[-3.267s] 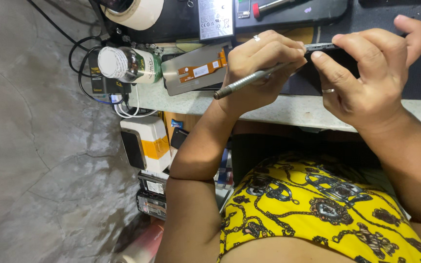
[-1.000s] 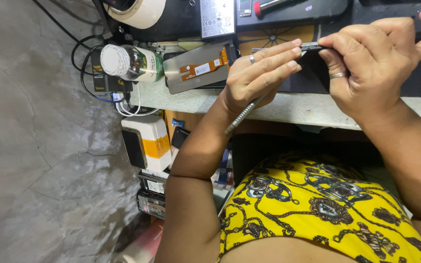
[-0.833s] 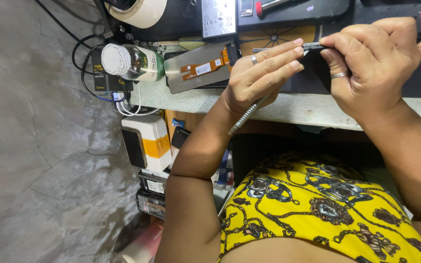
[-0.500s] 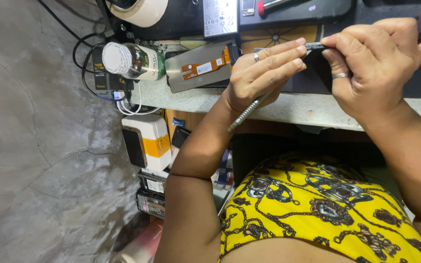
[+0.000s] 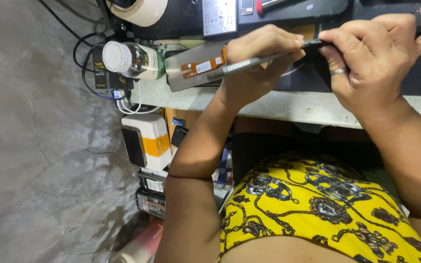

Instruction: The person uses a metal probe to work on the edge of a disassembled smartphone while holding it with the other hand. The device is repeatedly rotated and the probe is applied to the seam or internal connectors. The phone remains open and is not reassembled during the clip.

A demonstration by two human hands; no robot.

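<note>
Surface (image 5: 269, 102) is carrying a bottle (image 5: 135, 59) at its left end. Metal tool (image 5: 249, 65) is now lying level, no longer hanging down, w/ tip at the phone (image 5: 314, 44) edge, so prying is prob. resuming. Left hand (image 5: 257, 61) is pinching the tool; right hand (image 5: 371, 63) is gripping the phone above the surface.

An electronics repair workshop is indicated. A bare display panel (image 5: 196, 68) and tape roll (image 5: 140, 9) are seen at 11 o'clock. Cables (image 5: 86, 48) are noted at 10 o'clock.

Left hand (image 5: 254, 61) grips metal tool (image 5: 249, 63); right hand (image 5: 371, 63) pinches dark phone (image 5: 317, 44).
</note>
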